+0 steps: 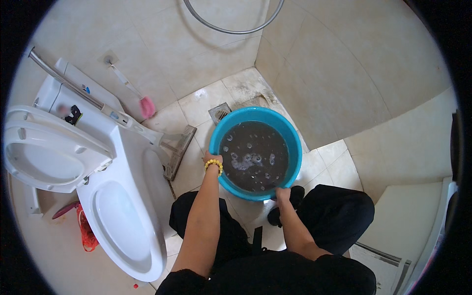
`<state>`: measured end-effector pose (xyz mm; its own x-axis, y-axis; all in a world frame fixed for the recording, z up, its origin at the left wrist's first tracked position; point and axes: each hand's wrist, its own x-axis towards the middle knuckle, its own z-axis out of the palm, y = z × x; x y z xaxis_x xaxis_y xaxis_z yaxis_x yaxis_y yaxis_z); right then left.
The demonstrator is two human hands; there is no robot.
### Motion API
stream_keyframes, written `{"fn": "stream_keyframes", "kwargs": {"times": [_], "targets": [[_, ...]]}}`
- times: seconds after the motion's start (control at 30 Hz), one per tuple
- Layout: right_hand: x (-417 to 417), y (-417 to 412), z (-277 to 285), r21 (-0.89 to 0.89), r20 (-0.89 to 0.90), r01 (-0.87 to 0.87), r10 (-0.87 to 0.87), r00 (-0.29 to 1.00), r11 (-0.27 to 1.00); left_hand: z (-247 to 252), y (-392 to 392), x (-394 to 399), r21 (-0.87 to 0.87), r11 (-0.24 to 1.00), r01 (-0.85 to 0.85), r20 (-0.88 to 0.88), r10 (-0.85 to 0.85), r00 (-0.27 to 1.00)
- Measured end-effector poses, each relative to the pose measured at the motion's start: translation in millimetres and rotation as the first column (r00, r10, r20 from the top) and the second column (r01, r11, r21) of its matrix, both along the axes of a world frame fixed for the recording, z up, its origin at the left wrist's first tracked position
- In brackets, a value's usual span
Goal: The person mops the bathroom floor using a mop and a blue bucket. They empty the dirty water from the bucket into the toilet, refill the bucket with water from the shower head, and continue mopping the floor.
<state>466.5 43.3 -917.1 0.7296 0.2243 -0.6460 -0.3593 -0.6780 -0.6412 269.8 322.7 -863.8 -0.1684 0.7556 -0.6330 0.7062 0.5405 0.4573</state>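
Observation:
Between my hands is a blue plastic basin (293, 129) with dark grey, murky water (254, 143) in it. Patches of foam and bubbles (249, 161) float on the water. My left hand (214, 158) grips the basin's left rim, and a yellow bead bracelet (214, 167) circles that wrist. At the near right rim, my right hand (281, 195) has hold of the edge. The fingers of both hands are partly hidden by the basin. Whether its bottom rests on the floor I cannot tell.
A white toilet (121, 221) with its lid raised stands at left. A flat squeeze mop (180, 153) leans across its tank. A pink-headed toilet brush (147, 107) hangs on the wall. Beyond the basin is a floor drain (221, 113); a metal shower hose (236, 31) loops overhead.

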Motion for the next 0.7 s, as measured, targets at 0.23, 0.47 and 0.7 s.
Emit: {"fn": "stream_keyframes", "kwargs": {"times": [0.23, 0.47, 0.7], "targets": [[109, 39, 17, 0.130, 0.422, -0.040, -0.019, 0.906, 0.991, 3, -13, -3, -0.081, 0.987, -0.141, 0.005, 0.142, 0.990], [157, 53, 0, 0.132, 0.594, -0.184, 0.071, 0.801, 0.974, -1, -34, -14, -0.212, 0.976, -0.042, 0.035, 0.050, 0.998], [145, 55, 29, -0.016, 0.534, -0.152, 0.137, 0.834, 0.988, 62, -40, -19, -0.189, 0.980, 0.059, -0.002, -0.060, 0.998]]}}
